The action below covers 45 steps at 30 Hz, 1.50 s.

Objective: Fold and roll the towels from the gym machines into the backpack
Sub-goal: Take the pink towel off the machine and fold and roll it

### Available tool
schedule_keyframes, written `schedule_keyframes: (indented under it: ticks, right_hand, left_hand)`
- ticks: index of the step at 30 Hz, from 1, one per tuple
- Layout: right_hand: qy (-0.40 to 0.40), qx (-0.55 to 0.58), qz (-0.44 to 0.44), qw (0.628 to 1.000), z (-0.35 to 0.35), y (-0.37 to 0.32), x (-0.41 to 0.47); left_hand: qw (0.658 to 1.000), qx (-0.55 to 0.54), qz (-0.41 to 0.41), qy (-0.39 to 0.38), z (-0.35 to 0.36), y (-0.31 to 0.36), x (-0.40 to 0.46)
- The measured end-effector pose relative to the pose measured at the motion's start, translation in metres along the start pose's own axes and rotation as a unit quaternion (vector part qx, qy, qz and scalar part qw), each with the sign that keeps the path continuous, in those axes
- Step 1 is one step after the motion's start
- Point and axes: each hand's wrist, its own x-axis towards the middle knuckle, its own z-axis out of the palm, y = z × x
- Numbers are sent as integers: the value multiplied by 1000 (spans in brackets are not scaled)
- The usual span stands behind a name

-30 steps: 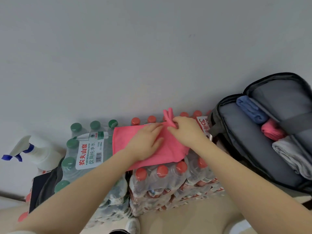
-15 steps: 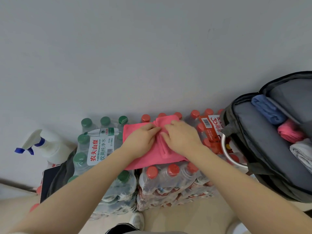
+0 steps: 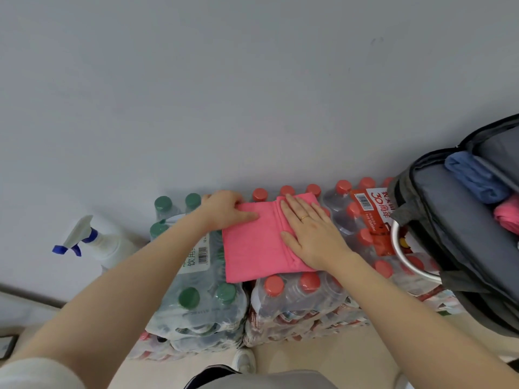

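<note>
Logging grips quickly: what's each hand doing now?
Left hand: open, fingers flat on the pink towel.
Right hand: open, palm pressing the towel's fold.

Pink towel (image 3: 252, 248): matt cloth, fine soft nap, doubled seam ridge down the right side. Bottle packs (image 3: 295, 301): clear glossy plastic shrink-wrap, crinkled and reflective; caps smooth matt plastic, green (image 3: 188, 297) and red (image 3: 273, 285). Pack labels (image 3: 375, 217) look like printed glossy film. Spray bottle (image 3: 97, 242): smooth white plastic, blue trigger. Backpack (image 3: 449, 220): grey woven fabric, matt, zip edging. Rolled towels inside: blue (image 3: 474, 178) and pink (image 3: 508, 214), matt cloth. Ring (image 3: 304, 218) on the right hand: shiny metal. Wall (image 3: 252, 94): matt, smooth.
</note>
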Motion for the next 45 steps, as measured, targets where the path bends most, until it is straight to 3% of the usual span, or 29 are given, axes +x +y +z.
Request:
schedule_keyframes:
  ticks: [4,6,10,14,17,19,21,22,24,25,26,28,33,36,38,41,45]
  right_hand:
    - [13,-5,3,1000,0,1,0]
    - [14,-7,10,1000,-1,0,1]
    - [22,-30,40,998,-2,-4,0]
    - [103,-106,62,987,7,-8,-6]
    - [128,-94,61,985,8,-13,-10]
    - [106,-23,37,993,3,-9,-10]
    - [89,149,33,984,-8,1,-15]
    - [74,290,53,953,-15,8,-18]
    - [39,549,121,826,-28,21,-25]
    - [38,617,149,772,-31,28,-29]
    - [41,638,168,751,-34,34,-32]
    - [52,616,176,766,-35,39,-37]
    - [40,444,129,886,-20,38,-39]
    - [53,408,110,905,-11,33,-40]
    - [53,387,98,915,-8,33,-44]
    - [23,359,32,933,-1,41,-50]
    - [-22,325,1,945,-2,54,-55]
  left_hand:
    - [966,-243,-44,-70,-12,-1,-19]
    - [962,-247,-54,-104,-2,-5,-31]
    - [965,-250,-71,-47,3,0,-39]
    - [905,-416,-85,-33,2,23,-46]
    - [866,-495,-65,-44,2,43,-46]
    - [851,-520,-44,-55,3,61,-42]
    - [857,-512,-29,-58,7,81,-39]
    - [865,-499,-25,-55,11,90,-37]
    - [883,-466,-25,-50,21,104,-33]
    - [892,-449,-29,-48,27,109,-30]
    - [902,-429,-32,-46,32,113,-28]
    - [919,-391,-27,-40,40,118,-26]
    - [967,-238,84,-32,41,115,-31]
    - [987,-44,153,22,45,107,-31]
    - [980,88,175,21,50,99,-29]
    - [968,138,208,-40,52,89,-22]
    - [961,182,203,-51,56,87,-16]
